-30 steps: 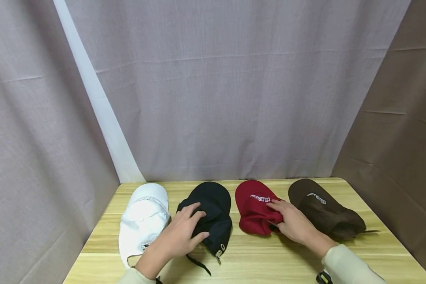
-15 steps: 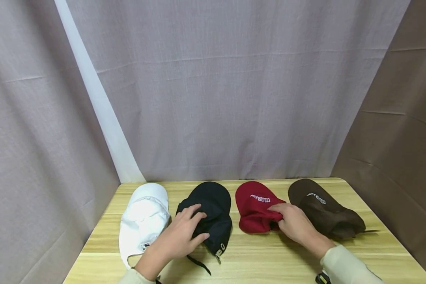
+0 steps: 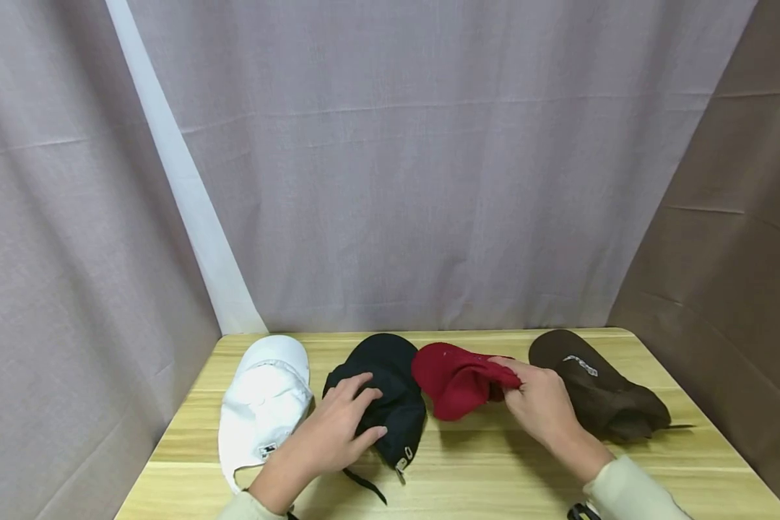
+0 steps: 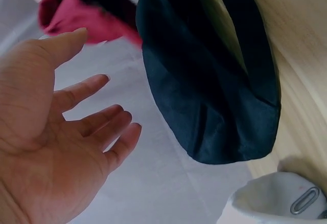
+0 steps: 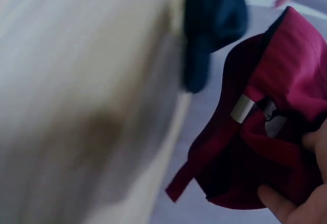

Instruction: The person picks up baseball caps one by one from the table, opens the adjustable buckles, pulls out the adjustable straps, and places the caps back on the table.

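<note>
I noted the right hand [image 3: 541, 403] pinching the red cap [image 3: 458, 383] to its left; the left hand [image 3: 333, 435] was loosely spread near the black cap [image 3: 393, 368]. I judged a one-sided pinch risked slippage.

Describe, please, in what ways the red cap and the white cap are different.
The red cap is raised above the table; the white cap lies on it. The right hand grips the red cap, while neither hand grips the white cap. The red cap's crown is bunched at the fingers; the white cap's is more spread out. Both are brimmed.
</note>
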The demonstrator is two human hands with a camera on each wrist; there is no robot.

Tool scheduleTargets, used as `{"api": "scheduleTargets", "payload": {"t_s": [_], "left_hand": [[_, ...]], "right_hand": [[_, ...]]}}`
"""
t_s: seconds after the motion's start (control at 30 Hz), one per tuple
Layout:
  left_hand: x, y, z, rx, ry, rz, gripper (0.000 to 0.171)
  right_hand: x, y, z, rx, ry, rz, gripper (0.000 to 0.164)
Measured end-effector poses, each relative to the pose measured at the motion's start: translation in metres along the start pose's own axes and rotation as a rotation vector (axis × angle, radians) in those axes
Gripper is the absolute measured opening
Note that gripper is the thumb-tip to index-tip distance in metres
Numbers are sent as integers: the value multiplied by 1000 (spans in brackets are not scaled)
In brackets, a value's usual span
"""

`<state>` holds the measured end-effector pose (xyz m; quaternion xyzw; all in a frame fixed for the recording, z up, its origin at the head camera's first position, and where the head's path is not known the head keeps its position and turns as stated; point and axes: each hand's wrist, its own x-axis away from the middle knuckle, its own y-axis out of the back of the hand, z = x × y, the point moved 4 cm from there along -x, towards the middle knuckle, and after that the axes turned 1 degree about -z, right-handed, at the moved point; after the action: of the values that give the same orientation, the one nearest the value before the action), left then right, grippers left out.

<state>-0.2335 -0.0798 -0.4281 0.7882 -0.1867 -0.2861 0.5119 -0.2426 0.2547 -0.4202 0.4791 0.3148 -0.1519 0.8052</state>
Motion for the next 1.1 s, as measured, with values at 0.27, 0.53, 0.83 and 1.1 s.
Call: {"api": "scheduleTargets", "payload": {"t_s": [0.27, 0.53, 0.83, 1.1], "left_hand": [[-3, -2, -10, 74, 5, 41, 49], [-8, 3, -24, 137, 4, 17, 60], [-14, 15, -44, 208, -81, -228, 27], [-21, 18, -57, 594, -98, -284, 12]], "right_hand": [[-15, 28, 45, -74, 96, -159, 44], [-13, 30, 60, -78, 99, -162, 38], [-15, 34, 68, -142, 3, -148, 32], [-17, 40, 78, -256, -94, -135, 31]]}}
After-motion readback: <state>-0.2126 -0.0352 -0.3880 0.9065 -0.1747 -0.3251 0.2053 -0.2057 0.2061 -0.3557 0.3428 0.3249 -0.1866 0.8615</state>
